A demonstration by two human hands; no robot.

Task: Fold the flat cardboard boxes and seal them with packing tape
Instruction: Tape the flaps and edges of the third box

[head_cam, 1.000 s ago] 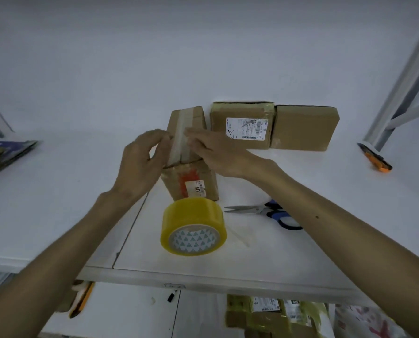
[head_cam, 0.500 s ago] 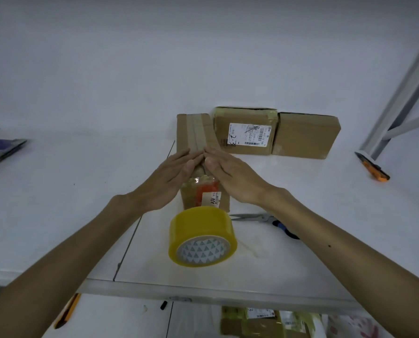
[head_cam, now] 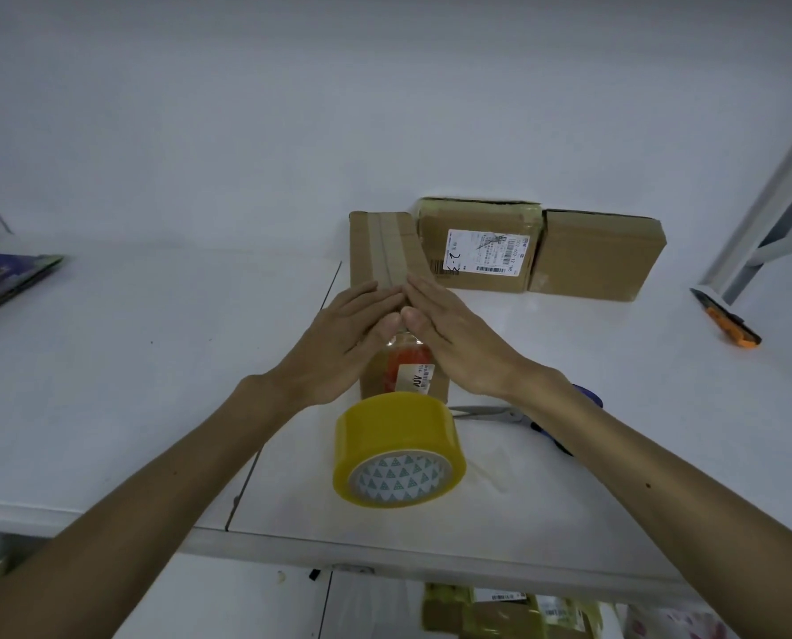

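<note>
Flat-fingered, my left hand [head_cam: 338, 348] and right hand [head_cam: 458, 343] press the narrow brown cardboard box [head_cam: 380, 251] along its glossy tape strip [head_cam: 391, 251]. Just beside it on the white surface [head_cam: 154, 362] sits a smooth yellow packing tape roll [head_cam: 398, 447].

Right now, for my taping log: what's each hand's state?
Left hand: open, straight fingers pressing the taped box.
Right hand: open, straight fingers pressing the same box.

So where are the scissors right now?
In the head view, the scissors lie on the table just right of the yellow tape roll, their blue handles partly hidden under the right forearm.
</note>
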